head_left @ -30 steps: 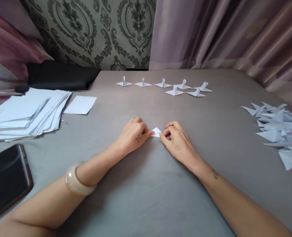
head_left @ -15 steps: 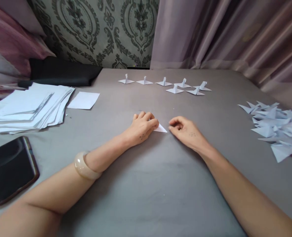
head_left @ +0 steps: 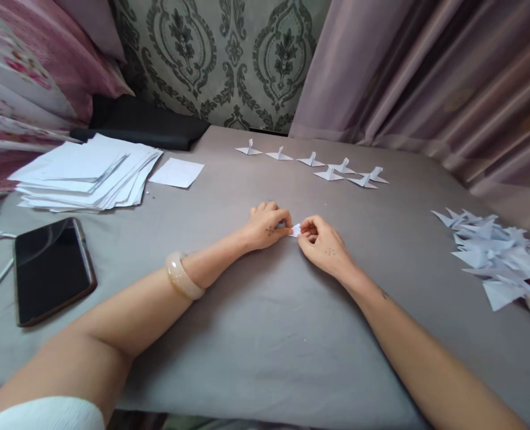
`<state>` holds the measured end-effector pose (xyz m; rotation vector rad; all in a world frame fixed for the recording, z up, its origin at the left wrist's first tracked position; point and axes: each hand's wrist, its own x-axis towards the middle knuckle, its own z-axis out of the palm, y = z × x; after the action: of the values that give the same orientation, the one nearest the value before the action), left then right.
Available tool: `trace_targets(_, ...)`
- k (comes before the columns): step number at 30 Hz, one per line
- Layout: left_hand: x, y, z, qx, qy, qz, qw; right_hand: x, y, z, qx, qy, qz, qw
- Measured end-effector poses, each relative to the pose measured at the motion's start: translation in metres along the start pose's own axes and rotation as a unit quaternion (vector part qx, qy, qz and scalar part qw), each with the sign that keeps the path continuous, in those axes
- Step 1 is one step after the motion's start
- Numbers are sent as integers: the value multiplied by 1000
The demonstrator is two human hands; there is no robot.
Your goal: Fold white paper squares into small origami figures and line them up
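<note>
While the left hand [head_left: 269,228] sits curled with thumb and forefinger pinching the left side of a small folded paper [head_left: 296,230], the right hand [head_left: 322,242] has its thumb and index nearly closed at the right side, touching; can't tell if it grips. Paper is on the gray cloth [head_left: 256,352], between both hands' fingertips. Seven standing folded birds [head_left: 312,160] line the far side. Heap of folded pieces [head_left: 493,245] at right. Paper stack [head_left: 80,164] far left, single sheet [head_left: 178,172] just beside it, phone [head_left: 52,269] nearer.
</note>
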<state>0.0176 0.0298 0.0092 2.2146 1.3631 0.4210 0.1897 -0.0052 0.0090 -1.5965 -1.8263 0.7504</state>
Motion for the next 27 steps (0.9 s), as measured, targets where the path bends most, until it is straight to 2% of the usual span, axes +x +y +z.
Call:
trace_targets(3,-1,-3,-5,-6,-12,-14,1000,1,-1,3,-17,10,7,1000)
trace_targets(12,-1,0,-11,-3,-30,-42,999,8,-17,6,-94,10,103,990)
trace_targets(20,1,-5,-7,4,-18,-41,999,31,-37,2,-139,-76,217,963)
trace_targets(23,1,-7,-6,-3,-15,-34,999,38,-40,2,-128,-115,235,957)
trace_targets(27,2,-10,-5,-5,-13,-29,999,41,-39,-1,-117,-116,242,956)
